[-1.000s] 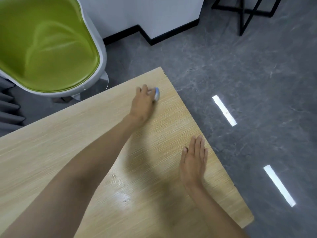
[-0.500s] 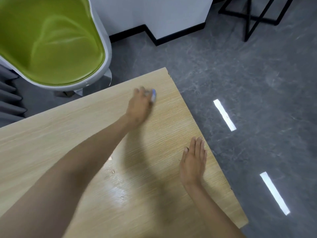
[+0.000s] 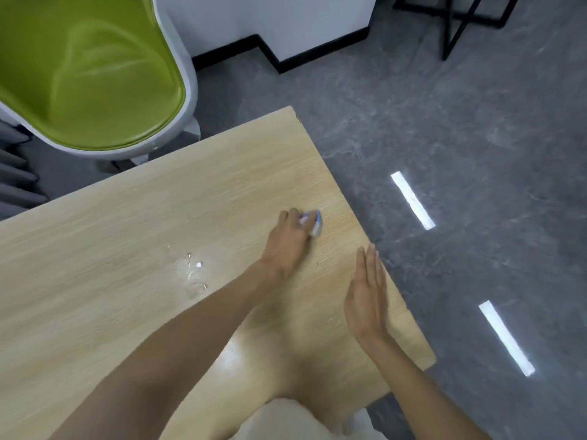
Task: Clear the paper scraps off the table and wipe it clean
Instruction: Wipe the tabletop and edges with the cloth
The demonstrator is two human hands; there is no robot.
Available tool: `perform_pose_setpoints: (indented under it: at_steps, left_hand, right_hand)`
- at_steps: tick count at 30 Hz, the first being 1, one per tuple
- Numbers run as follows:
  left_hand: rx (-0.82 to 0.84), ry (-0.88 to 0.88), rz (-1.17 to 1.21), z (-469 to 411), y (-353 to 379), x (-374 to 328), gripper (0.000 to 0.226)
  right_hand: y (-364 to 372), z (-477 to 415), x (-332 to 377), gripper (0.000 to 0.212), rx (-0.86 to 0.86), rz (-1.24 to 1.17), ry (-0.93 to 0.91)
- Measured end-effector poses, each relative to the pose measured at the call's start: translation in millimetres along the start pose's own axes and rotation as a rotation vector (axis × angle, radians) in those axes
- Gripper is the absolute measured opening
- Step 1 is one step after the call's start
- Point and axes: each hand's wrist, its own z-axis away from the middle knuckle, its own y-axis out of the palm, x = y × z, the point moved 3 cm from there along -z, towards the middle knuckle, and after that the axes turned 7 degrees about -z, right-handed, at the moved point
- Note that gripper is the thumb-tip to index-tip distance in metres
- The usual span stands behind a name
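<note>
My left hand (image 3: 287, 246) presses a small blue and white wiping cloth (image 3: 313, 221) onto the light wooden table (image 3: 104, 249), close to the right edge. Only the cloth's tip shows past my fingers. My right hand (image 3: 367, 293) stands on its side at the right edge, fingers straight and together, holding nothing. A few tiny paper scraps (image 3: 197, 269) lie on a pale smeared patch left of my left forearm.
A green chair with a white shell (image 3: 95, 74) stands beyond the table's far edge. Grey floor (image 3: 444, 154) lies to the right, with a black metal frame (image 3: 457, 23) at the top. My pale trouser leg (image 3: 286, 420) shows at the near edge.
My left hand has dragged the cloth from near the far corner back toward me along the right edge. The small scraps have come into view. My right hand has turned from flat onto its edge.
</note>
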Motion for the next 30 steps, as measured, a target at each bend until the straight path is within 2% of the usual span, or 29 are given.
perform_pose_setpoints:
  at_steps: [3,6,9,11,13,15,17,18,20,21,22,24,25,26,28,30]
  left_hand:
    - [0.235,0.318,0.054,57,11,-51,0.038]
    - [0.205,0.395,0.028,34,3,-22,0.035]
    - [0.114,-0.068,-0.007,-2,-11,17,0.03]
    - [-0.005,-0.241,-0.035,-5,-15,12,0.035]
    - [-0.061,-0.346,0.07,13,-4,-19,0.027]
    - [-0.004,-0.198,0.146,46,15,-62,0.023]
    - [0.116,0.126,0.065,77,26,-91,0.028]
    - [0.138,0.286,-0.007,82,30,-89,0.032]
    - [0.146,0.395,-0.088,66,18,-68,0.036]
    - [0.128,0.344,-0.109,50,10,-46,0.039]
    - [0.129,0.205,-0.101,32,5,-22,0.04]
    - [0.067,-0.166,-0.12,2,-3,16,0.036]
    - [0.018,-0.248,-0.171,-7,-4,22,0.036]
    - [-0.034,-0.323,-0.12,-10,-6,12,0.033]
    - [-0.03,-0.344,-0.061,-2,6,-21,0.024]
    - [0.034,-0.099,0.017,23,19,-66,0.019]
  right_hand:
    - [-5,13,-11,0.061,-0.001,-0.014,0.029]
    - [-15,19,-16,0.058,0.023,-0.027,0.036]
    - [-25,23,-26,0.053,0.036,-0.059,0.049]
    - [-27,28,-35,0.052,0.041,-0.074,0.063]
    - [-27,37,-43,0.054,0.053,-0.086,0.085]
    - [-25,45,-50,0.056,0.051,-0.098,0.117]
    - [-25,52,-56,0.059,0.056,-0.098,0.139]
    - [-25,55,-58,0.06,0.062,-0.098,0.145]
    - [-29,59,-63,0.062,0.082,-0.102,0.151]
    - [-31,59,-65,0.062,0.097,-0.101,0.151]
    - [-32,58,-67,0.061,0.11,-0.096,0.144]
    - [-32,56,-72,0.059,0.116,-0.084,0.118]
    - [-32,56,-74,0.058,0.109,-0.079,0.109]
    - [-32,55,-75,0.058,0.104,-0.073,0.1]
    - [-31,58,-75,0.059,0.097,-0.061,0.078]
    - [-31,61,-73,0.058,0.086,-0.057,0.051]
